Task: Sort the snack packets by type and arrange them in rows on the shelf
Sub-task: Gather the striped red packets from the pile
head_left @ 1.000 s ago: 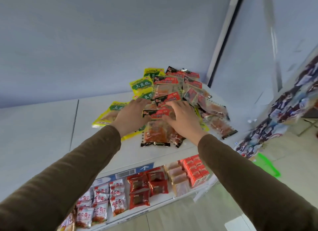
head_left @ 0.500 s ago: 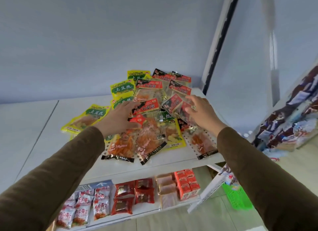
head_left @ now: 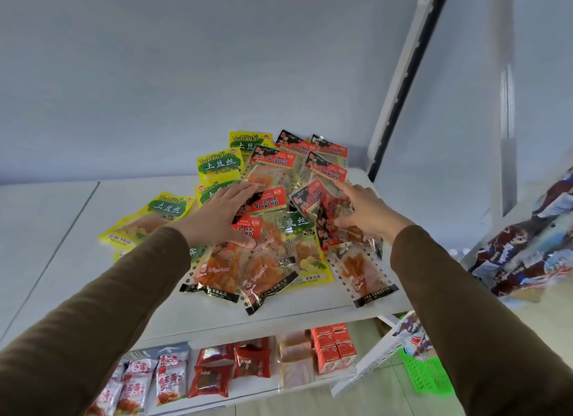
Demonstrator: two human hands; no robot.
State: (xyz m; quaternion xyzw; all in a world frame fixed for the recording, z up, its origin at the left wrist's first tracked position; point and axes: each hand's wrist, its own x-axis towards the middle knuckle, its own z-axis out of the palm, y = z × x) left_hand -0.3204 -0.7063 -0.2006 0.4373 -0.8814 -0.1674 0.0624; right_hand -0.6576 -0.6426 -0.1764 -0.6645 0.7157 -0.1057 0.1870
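A mixed pile of snack packets lies on the white top shelf (head_left: 68,245). Yellow-green packets (head_left: 220,165) sit on its left and back, with one (head_left: 155,220) lying apart at the left. Red-labelled clear packets (head_left: 273,161) with orange strips fill the middle and right. My left hand (head_left: 221,218) rests flat with spread fingers on the pile's middle, over a red-labelled packet (head_left: 269,202). My right hand (head_left: 364,214) is at the pile's right side, index finger stretched out and thumb on a tilted red packet (head_left: 325,212) that it grips.
The shelf below holds rows of white-red packets (head_left: 169,381), dark red packets (head_left: 214,378), pale packets (head_left: 296,369) and small red boxes (head_left: 333,347). A green basket (head_left: 424,375) stands on the floor at the right. Blue-and-brown bags (head_left: 533,245) hang at the far right beside a white upright post (head_left: 400,83).
The view has swung so the pile sits more central. My right hand moved from the pile's middle to its right side and took hold of a red packet; my left hand stayed on the middle.
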